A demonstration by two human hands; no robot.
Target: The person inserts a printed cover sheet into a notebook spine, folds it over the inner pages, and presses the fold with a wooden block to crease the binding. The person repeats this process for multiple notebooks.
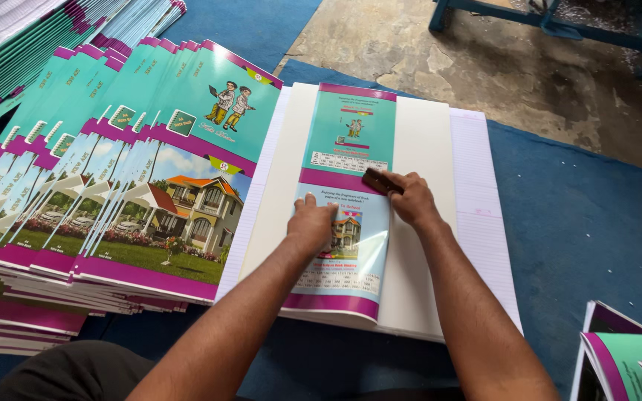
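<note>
Right hand (412, 200) grips dark block (380, 180) (partly hidden) on cover sheet (347, 141); left hand (312, 223) flat, pressing.

Both hands (312, 223) (412, 199) on glossy cover (347, 134)

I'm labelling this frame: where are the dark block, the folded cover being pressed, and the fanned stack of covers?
dark block (380, 180), head view, middle of its top face.
folded cover (351, 126), head view, upper teal panel.
fanned stack of covers (187, 215), head view, house picture on the top cover.
</note>
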